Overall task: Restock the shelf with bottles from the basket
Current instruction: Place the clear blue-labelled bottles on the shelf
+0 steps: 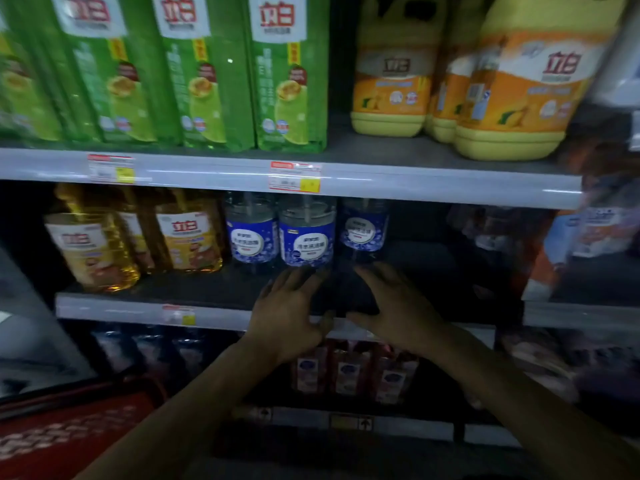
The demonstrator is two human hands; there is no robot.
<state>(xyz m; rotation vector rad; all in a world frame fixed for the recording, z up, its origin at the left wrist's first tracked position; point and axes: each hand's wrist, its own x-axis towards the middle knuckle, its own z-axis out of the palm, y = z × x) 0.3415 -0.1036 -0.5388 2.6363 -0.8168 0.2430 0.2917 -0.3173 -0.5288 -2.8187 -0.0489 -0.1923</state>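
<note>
Standing at the centre of the frame, three blue-labelled bottles [306,233] are seen in a row on the middle shelf [156,308], the right-hand one set a little further back than the other two. They are clear plastic and apparently full, so each is judged moderately heavy, stiff at shoulder and base but liable to give if squeezed at mid-wall. The glossy label band is likely to be slippery. A hold round the body just below the label, or a push against the base, is judged safest. Tall and narrow as they are, they could be toppled by a knock near the top.

Just below the bottles the left hand [287,317] is held flat with fingers straight and spread, its fingertips close to the foot of the middle bottle. Whether contact is made cannot be told in the dim light. The right hand [398,306] is likewise spread and unclenched, with its fingertips near the foot of the rearmost bottle. Nothing is gripped by either, and a dark gap is left between them.

Amber bottles [187,237] are ranged left of centre on the same shelf, with green packs [207,71] and yellow jugs [391,74] across the top. The red basket [69,431] is seen at lower left, and its contents cannot be made out.
</note>
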